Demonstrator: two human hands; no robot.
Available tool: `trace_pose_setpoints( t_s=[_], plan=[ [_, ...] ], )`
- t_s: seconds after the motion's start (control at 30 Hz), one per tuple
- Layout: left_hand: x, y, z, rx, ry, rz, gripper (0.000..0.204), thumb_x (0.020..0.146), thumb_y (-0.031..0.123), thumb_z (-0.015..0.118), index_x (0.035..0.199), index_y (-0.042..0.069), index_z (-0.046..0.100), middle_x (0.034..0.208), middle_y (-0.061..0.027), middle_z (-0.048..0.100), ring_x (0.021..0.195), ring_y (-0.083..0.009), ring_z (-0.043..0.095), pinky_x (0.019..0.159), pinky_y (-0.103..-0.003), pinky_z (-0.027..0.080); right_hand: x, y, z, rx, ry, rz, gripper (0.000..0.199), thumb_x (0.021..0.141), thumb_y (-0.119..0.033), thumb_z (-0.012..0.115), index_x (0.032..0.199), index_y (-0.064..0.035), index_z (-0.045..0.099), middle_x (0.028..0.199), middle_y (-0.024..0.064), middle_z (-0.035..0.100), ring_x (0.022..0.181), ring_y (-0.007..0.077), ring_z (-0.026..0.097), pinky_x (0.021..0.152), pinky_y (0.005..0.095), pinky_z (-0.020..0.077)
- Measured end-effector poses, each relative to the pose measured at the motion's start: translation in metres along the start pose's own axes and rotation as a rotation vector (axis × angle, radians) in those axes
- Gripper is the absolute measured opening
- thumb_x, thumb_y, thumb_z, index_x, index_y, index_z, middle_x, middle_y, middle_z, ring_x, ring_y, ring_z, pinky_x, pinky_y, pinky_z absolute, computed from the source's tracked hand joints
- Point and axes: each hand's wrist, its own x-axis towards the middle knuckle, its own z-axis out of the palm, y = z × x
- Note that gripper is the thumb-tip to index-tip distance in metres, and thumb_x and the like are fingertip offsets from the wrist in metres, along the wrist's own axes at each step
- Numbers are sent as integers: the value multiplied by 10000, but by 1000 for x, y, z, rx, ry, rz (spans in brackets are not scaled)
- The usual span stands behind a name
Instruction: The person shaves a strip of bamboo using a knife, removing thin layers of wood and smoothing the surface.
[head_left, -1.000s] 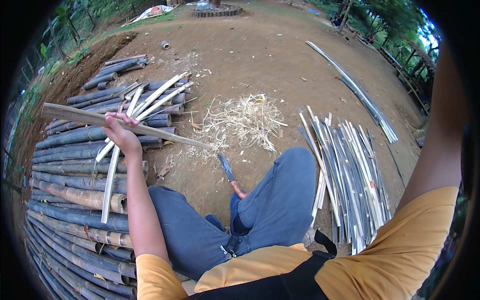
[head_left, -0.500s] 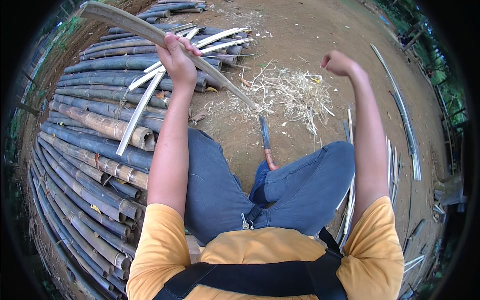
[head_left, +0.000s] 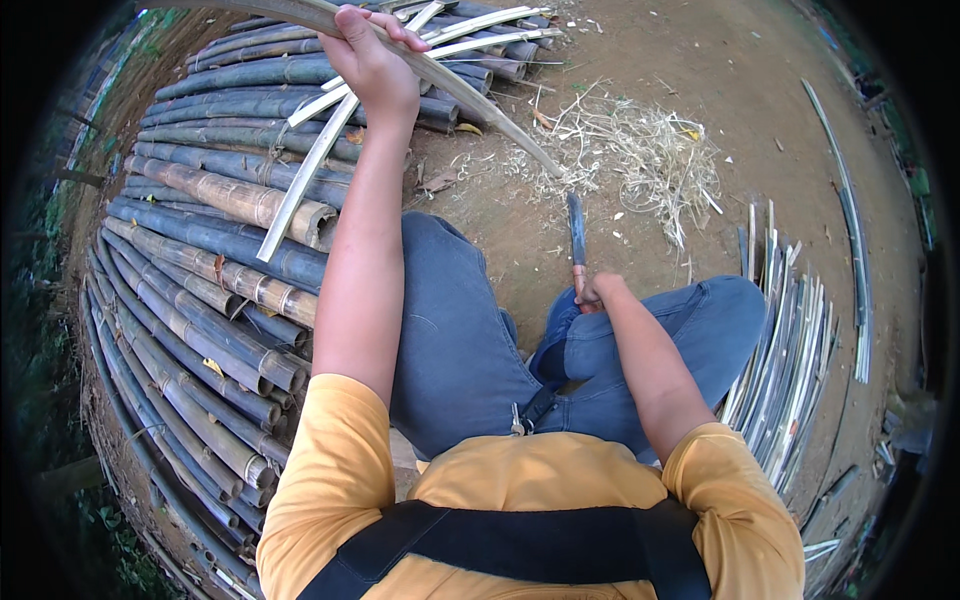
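Grips a bamboo strip (head_left: 480, 105) toward eleven o'clock in the closed left hand (head_left: 372, 72), slanting it down to end, in view, just above the tip of a knife (head_left: 577, 232) at two o'clock. Has the right hand (head_left: 602, 290) at three o'clock by the knife's handle; cannot tell whether closed around it. Shows a heap of shavings (head_left: 665, 168) between one and two, a stack of bamboo poles (head_left: 220, 236) around nine, and a bundle of thin strips (head_left: 790, 340) past the knee (head_left: 735, 306) at three.

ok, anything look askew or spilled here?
Yes: several pale strips lie askew on the left, crossing bamboo poles that run roughly side by side. Loose, tangled shavings litter the dirt beyond the knife.
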Motion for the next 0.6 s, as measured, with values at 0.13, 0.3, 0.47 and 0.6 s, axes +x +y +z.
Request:
trace_pose_setpoints(
  t_s=[0.13, 0.3, 0.47, 0.6],
  plan=[
    [4, -7, 0, 46, -51, 35, 298, 1081, 409, 396, 994, 125, 420, 726, -16, 442, 561, -125, 473, 502, -292, 480, 72, 11, 42, 104, 261, -5, 582, 793, -438, 797, 1272, -132, 672, 1365, 97, 618, 1251, 283, 597, 1020, 406, 491],
    [4, -3, -7, -154, -95, -43, 302, 1081, 416, 394, 997, 127, 422, 721, -16, 440, 558, -127, 469, 514, -289, 482, 68, 6, 36, 136, 182, -3, 541, 789, -301, 799, 1282, -121, 667, 1351, 99, 633, 1219, 295, 626, 996, 431, 514],
    [4, -4, -5, 74, -66, 55, 303, 1079, 424, 398, 1004, 131, 417, 714, -19, 440, 553, -131, 468, 514, -288, 478, 38, 4, 22, 237, 250, -26, 539, 737, -300, 808, 1222, -96, 691, 1285, 112, 669, 1178, 288, 649, 961, 433, 535],
    [5, -3, -7, 64, -75, 63, 303, 1077, 428, 401, 1001, 135, 410, 710, -19, 435, 552, -133, 468, 506, -294, 471, 16, 1, 17, 252, 309, -16, 531, 711, -328, 804, 1165, -71, 707, 1230, 123, 693, 1116, 285, 680, 917, 422, 553]
  ],
)
